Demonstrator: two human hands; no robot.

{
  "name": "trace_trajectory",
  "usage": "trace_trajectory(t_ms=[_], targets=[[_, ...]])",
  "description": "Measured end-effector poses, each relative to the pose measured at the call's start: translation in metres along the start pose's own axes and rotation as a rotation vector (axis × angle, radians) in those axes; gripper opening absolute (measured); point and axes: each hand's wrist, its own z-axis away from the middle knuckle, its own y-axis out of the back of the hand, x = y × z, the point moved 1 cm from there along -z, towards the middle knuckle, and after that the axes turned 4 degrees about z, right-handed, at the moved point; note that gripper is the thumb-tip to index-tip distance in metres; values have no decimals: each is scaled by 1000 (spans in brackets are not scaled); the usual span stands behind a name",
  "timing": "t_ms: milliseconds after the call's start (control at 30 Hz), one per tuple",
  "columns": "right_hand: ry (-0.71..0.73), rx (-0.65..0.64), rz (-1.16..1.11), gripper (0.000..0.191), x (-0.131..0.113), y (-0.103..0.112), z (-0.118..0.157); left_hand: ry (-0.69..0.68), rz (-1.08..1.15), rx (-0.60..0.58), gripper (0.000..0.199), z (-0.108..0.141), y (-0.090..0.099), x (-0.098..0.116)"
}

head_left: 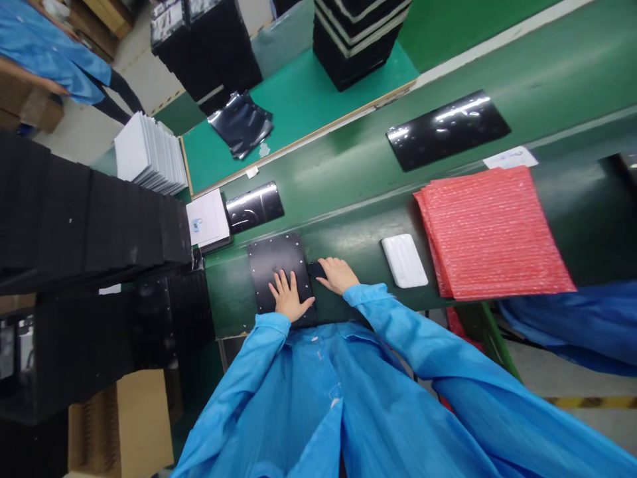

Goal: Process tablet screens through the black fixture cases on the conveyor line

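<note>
Near frame centre, work seems unfinished: left hand (289,299) splayed on a black panel (273,257), right hand (338,275) curled round a dark piece (315,269).

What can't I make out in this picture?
All in the head view:
Dark item at the right hand: the hand covers part, so I can't tell what it is.
Black panel: the left hand hides part of its face.
Printed sheet: its print is too small to read.
Black stack, top centre: cut off by the upper edge.
Co-worker, top left: head out of frame.
</note>
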Motion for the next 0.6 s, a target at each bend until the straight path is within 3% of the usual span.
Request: trace_trajectory(t_ms=[200, 300, 367, 433, 467, 533, 600], targets=[[150, -192, 159, 36, -29, 17, -25, 31, 61, -53, 110, -1, 1, 13], [178, -281, 164, 32, -24, 24, -34, 136, 169, 19, 107, 2, 4, 31], [206, -251, 167, 39, -15, 29, -34, 189, 298, 80, 105, 10, 13, 32], [217, -116, 162, 55, -6, 30, -25, 136, 483, 119, 107, 26, 30, 10], [220, -48, 154, 61, -5, 29, -18, 80, 592, 128, 107, 36, 42, -10], [230, 4, 122, 65, -10, 19, -2, -23, 822, 145, 102, 54, 71, -67], [224, -62, 71, 62, -25, 3, 13, 57, 1020, 157, 91, 64, 98, -130]])
